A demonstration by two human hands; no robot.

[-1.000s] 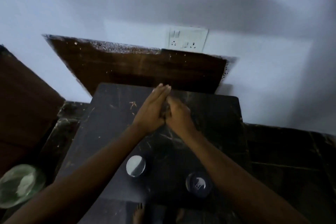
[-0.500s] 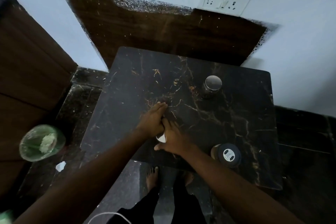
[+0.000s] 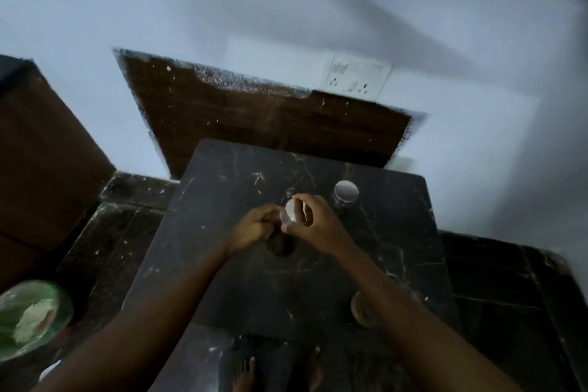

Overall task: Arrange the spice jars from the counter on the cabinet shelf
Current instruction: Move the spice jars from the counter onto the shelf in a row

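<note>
Both hands meet over the middle of the dark marble counter (image 3: 222, 264), sharing one small spice jar (image 3: 291, 215) with a shiny silver lid. The right hand (image 3: 313, 227) has its thumb and fingers curled round the lid end from the right, and the left hand (image 3: 254, 227) grips the jar from the left with bent fingers; the jar's body is mostly hidden between them. Whether the jar rests on the counter or is lifted off it cannot be told, though a dark round shadow lies on the stone just below the hands. A second jar (image 3: 345, 197) with a silver lid stands upright toward the counter's far right corner, near the right hand but apart from it. A third jar (image 3: 362, 312) sits close to the near right edge, partly covered by the right forearm. Off the counter's left side, low down, is a green plastic container (image 3: 31, 318) with something pale inside. On the wall beyond the far edge hang a brown board (image 3: 254, 118) and a white socket plate (image 3: 358, 79). Bare feet (image 3: 245, 372) show below the near edge.
</note>
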